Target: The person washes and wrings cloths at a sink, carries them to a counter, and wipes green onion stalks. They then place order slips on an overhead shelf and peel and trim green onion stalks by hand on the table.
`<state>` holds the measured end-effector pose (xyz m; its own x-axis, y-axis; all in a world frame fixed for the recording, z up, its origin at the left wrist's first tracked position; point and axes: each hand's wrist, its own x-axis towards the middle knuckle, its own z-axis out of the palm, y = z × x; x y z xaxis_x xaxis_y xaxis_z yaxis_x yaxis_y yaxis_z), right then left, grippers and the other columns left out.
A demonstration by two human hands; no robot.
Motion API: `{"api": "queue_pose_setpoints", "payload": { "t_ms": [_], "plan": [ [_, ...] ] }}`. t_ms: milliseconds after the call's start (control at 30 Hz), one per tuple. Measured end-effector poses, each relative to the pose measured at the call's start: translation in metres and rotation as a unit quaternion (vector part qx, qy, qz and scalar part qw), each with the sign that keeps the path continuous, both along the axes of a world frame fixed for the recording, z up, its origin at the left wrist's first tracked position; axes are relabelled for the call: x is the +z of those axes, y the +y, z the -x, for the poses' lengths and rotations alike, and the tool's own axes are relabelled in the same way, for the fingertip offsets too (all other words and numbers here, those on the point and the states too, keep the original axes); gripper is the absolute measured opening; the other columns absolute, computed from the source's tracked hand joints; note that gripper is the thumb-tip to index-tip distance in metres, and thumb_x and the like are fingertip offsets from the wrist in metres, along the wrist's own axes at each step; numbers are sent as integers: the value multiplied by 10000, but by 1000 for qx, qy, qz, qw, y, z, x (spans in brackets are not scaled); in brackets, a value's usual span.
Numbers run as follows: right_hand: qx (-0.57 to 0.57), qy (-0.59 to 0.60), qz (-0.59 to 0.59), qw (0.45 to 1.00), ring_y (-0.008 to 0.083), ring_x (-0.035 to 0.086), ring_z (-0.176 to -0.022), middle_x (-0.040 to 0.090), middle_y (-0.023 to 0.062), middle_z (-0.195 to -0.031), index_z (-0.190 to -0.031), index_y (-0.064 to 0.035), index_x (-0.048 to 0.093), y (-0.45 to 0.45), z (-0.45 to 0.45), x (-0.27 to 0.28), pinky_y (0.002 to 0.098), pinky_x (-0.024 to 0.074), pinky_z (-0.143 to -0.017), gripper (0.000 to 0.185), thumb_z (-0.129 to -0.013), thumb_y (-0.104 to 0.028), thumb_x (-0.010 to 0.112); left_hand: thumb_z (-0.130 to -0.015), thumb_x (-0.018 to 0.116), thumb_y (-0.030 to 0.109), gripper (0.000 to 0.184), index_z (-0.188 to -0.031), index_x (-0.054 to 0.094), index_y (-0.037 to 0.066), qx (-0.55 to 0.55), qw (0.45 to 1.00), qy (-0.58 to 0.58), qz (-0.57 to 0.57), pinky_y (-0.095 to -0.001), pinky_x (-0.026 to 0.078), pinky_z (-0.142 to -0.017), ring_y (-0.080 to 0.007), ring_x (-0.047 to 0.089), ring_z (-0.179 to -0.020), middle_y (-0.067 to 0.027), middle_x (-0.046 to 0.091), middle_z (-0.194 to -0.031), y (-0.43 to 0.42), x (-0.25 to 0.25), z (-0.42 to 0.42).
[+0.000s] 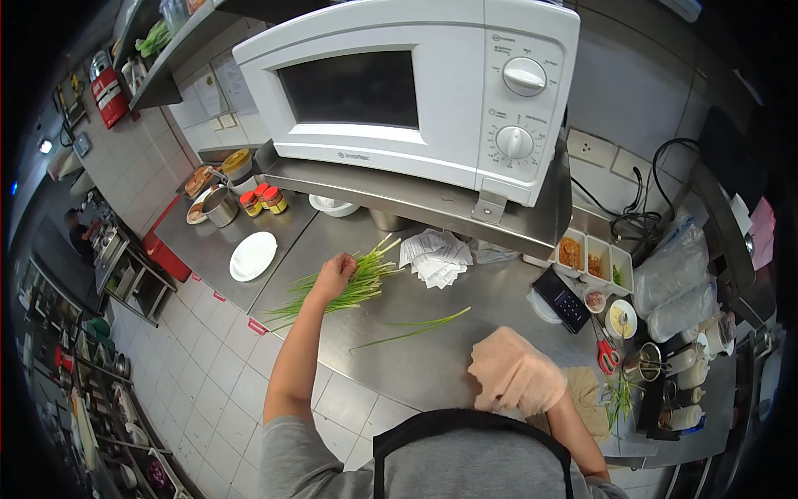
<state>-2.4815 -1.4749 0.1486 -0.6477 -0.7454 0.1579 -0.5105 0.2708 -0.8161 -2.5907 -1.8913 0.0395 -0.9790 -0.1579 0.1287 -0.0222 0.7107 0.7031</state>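
On the steel surface (416, 368), one bundle of green stalks (366, 281) is met by the left hand (335, 277).
Its fingers (349, 264) are curled together over the stalks; whether any are gripped cannot be told. The right hand is hidden by one peach cloth (515, 372), so its fingers cannot be judged. Between them, loose stalks (424, 324) are laid, too fine to count. Farther off, one white plate (253, 256) and three red-lidded jars (274, 200) are seen.

Left arm (294, 358) stretched forward, left hand (337, 276) curled; right arm (579, 437) bent, right hand apparently covered.
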Motion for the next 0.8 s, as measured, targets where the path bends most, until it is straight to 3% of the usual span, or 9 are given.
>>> {"api": "queue_pose_setpoints", "payload": {
  "t_ms": [33, 100, 200, 367, 500, 633, 733, 800],
  "plan": [
    [36, -48, -8, 998, 255, 520, -771, 517, 89, -724, -691, -40, 515, 1, 11, -21, 318, 400, -699, 108, -695, -115, 593, -866, 579, 136, 156, -934, 541, 0, -42, 995, 1, -90, -306, 479, -725, -199, 619, -760, -130, 641, -833, 4, -4, -1],
    [87, -7, -12, 996, 258, 514, -769, 516, 92, -723, -683, -36, 506, -2, 32, -56, 330, 400, -684, 120, -685, -116, 596, -910, 529, 131, 147, -968, 489, 1, -126, 955, 0, -269, -284, 475, -724, -161, 605, -760, -114, 636, -845, 17, -19, -8],
    [66, 166, -7, 984, 265, 516, -772, 531, 97, -736, -664, -43, 504, -19, 50, -81, 345, 416, -667, 144, -665, -137, 613, -951, 441, 104, 88, -978, 452, 20, -196, 928, -72, -309, -259, 466, -727, -148, 598, -771, -87, 624, -883, 72, -13, -35],
    [-151, 154, -26, 976, 270, 558, -827, 578, 115, -777, -663, -71, 553, -50, 45, -98, 354, 459, -689, 203, -590, -213, 678, -940, 469, 108, 97, -992, 465, 26, -241, 881, -117, -390, -244, 458, -720, -127, 581, -768, -45, 601, -838, 154, -49, -73],
    [-177, 156, -133, 963, 291, 590, -771, 593, 121, -734, -664, -84, 579, -40, 42, -111, 363, 478, -658, 239, -532, -234, 710, -921, 521, 134, 219, -1106, 457, 36, -229, 877, -116, -406, -243, 456, -762, -110, 579, -798, -46, 613, -868, 194, -51, -86],
    [-166, 195, -127, 958, 305, 591, -733, 589, 120, -706, -663, -84, 581, -31, 35, -101, 365, 477, -643, 248, -514, -233, 711, -877, 603, 158, 195, -991, 581, 2, -197, 886, -71, -413, -225, 467, -671, -80, 567, -716, -35, 631, -810, 211, -54, -85],
    [-183, 175, -101, 962, 296, 591, -751, 592, 114, -713, -651, -94, 593, -23, 29, -80, 353, 476, -670, 223, -509, -223, 707, -866, 619, 159, 176, -929, 618, -5, -107, 873, -35, -475, -203, 463, -633, -74, 581, -704, -38, 645, -817, 216, -43, -85],
    [-202, 167, -99, 960, 292, 590, -760, 594, 109, -716, -660, -101, 610, -15, 28, -79, 347, 475, -686, 211, -506, -210, 704, -859, 626, 206, 234, -960, 616, -4, -55, 880, -69, -466, -253, 462, -670, -120, 601, -741, -50, 649, -802, 207, -47, -80]
  ]
}}
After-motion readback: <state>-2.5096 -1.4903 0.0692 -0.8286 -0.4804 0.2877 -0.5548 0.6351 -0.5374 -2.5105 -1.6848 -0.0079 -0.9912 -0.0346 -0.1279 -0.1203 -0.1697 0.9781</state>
